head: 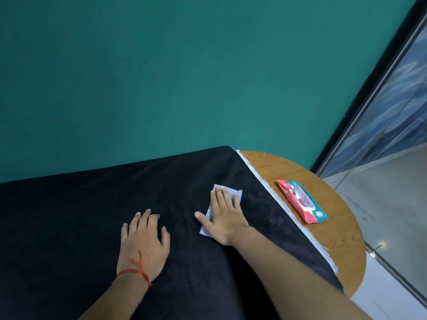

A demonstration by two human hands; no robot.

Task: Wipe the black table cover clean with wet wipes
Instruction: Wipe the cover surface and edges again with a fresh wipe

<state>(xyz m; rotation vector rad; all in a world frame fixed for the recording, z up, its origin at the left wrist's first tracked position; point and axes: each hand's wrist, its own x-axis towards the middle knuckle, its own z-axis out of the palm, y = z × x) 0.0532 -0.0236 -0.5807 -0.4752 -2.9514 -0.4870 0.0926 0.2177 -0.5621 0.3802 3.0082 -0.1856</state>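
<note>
1. Wet wipe (239, 194): lies flat on the black table cover (92, 215), near its right edge, under your right hand (223, 218).
2. Right fingers (228, 199) straight and spread, pressing the wipe; nothing gripped.
3. Left hand (144, 241) rests flat on the cover, fingers relaxed.
4. Wipe looks thin, limp and damp, so it is likely to bunch. Drive it with your flat palm.
5. Cover looks like soft cloth and may ruck. Brace it.
6. Wipes pack (302, 200) sits on the bare worktop (335, 227), beyond the cover's right edge.
</note>
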